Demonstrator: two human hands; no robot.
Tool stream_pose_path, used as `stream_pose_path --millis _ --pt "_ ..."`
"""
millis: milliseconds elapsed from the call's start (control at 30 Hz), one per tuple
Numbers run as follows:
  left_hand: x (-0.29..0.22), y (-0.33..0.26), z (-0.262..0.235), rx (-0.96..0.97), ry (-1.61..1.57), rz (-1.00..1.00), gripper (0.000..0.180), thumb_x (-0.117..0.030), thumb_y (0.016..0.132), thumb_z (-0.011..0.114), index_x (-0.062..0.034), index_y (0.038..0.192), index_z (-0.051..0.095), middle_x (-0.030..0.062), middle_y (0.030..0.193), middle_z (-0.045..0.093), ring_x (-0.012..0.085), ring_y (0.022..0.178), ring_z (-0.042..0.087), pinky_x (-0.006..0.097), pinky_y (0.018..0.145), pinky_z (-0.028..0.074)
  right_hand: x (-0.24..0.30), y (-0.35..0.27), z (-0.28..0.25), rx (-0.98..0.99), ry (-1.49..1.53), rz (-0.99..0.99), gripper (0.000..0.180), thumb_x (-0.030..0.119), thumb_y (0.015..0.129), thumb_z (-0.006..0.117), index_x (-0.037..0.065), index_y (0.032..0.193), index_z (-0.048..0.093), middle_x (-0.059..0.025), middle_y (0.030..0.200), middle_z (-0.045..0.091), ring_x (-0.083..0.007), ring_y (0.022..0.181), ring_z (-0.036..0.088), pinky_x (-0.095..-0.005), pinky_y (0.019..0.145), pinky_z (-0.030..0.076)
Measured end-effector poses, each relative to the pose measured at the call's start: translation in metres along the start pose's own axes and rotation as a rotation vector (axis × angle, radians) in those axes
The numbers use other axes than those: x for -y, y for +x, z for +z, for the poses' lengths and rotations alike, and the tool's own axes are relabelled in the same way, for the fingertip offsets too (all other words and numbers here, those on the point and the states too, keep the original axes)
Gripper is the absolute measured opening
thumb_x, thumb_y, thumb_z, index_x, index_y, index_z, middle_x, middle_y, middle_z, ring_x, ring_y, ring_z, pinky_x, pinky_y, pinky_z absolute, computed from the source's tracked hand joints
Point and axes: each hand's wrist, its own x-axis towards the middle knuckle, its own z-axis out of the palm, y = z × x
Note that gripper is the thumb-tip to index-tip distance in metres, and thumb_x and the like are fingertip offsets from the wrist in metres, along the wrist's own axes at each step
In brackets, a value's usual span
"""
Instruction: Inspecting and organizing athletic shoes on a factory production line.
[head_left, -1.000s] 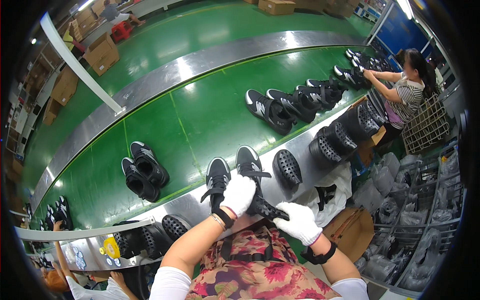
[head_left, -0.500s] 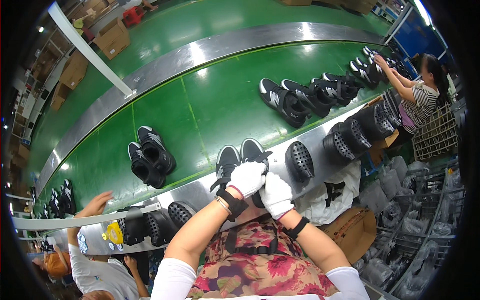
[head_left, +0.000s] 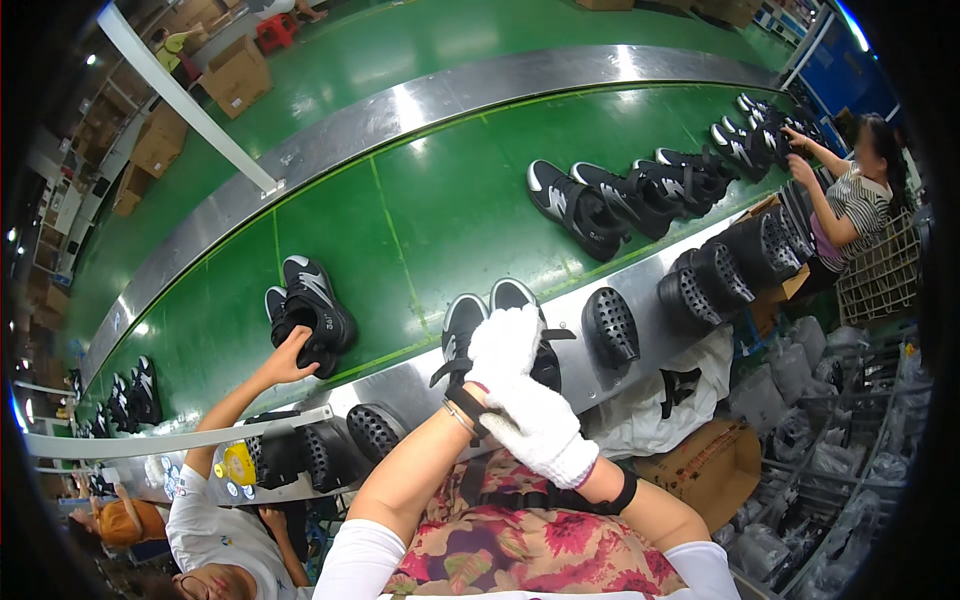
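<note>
My left hand [head_left: 504, 342], in a white knit glove, is over a pair of black shoes with silver-grey toes, between the left shoe [head_left: 463, 322] and the right shoe [head_left: 514, 294]. Its finger shape is hard to make out. My right hand [head_left: 543, 428], gloved too, crosses to my left wrist. Its fingers close at the glove cuff and black wristband [head_left: 461, 408]; what they pinch is hidden. Loose black straps stick out from both shoes, the left strap [head_left: 449, 371] and the right strap [head_left: 560, 334].
Black perforated shoe forms [head_left: 611, 327] stand along the metal edge [head_left: 400, 390]. Several shoes [head_left: 578, 212] lie on the green surface to the right. At left, a co-worker's hand [head_left: 290, 355] reaches a shoe pair [head_left: 314, 303]. Another person [head_left: 850, 205] handles shoes at far right.
My right hand has moved from beside the shoes onto my left wrist. My left hand has lifted slightly. The left co-worker's hand has reached the shoe pair.
</note>
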Motion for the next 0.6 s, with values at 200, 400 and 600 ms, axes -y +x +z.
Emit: stream_pose_path --millis 200,400,600 --pt "0.009 0.001 0.004 -0.017 0.248 -0.038 0.017 -0.015 0.09 0.056 -0.0039 0.101 0.062 0.0129 0.087 0.065 0.0297 0.083 0.067 0.043 0.067 0.056 0.017 -0.01 0.008 0.133 0.002 0.264 0.025 0.022 0.086 0.071 0.005 0.098 0.058 -0.0156 0.086 0.061 -0.0359 0.078 0.063 -0.0464 0.067 0.052" --pt "0.023 0.004 0.012 -0.068 0.298 -0.068 0.013 -0.015 0.09 0.056 -0.0049 0.094 0.064 0.0126 0.084 0.067 0.0293 0.081 0.067 0.042 0.065 0.056 0.014 0.001 0.016 0.182 -0.16 0.213 0.018 0.02 0.085 0.068 0.007 0.093 0.058 -0.0155 0.082 0.06 -0.0354 0.074 0.064 -0.0455 0.062 0.052" --pt "0.022 -0.002 0.009 -0.066 0.266 -0.045 0.014 -0.015 0.091 0.055 -0.0056 0.089 0.066 0.0138 0.084 0.069 0.0297 0.084 0.071 0.042 0.067 0.058 0.006 -0.01 0.016 0.175 -0.163 0.223 0.016 0.021 0.084 0.066 0.008 0.087 0.058 -0.0148 0.078 0.06 -0.0352 0.072 0.063 -0.0458 0.063 0.051"
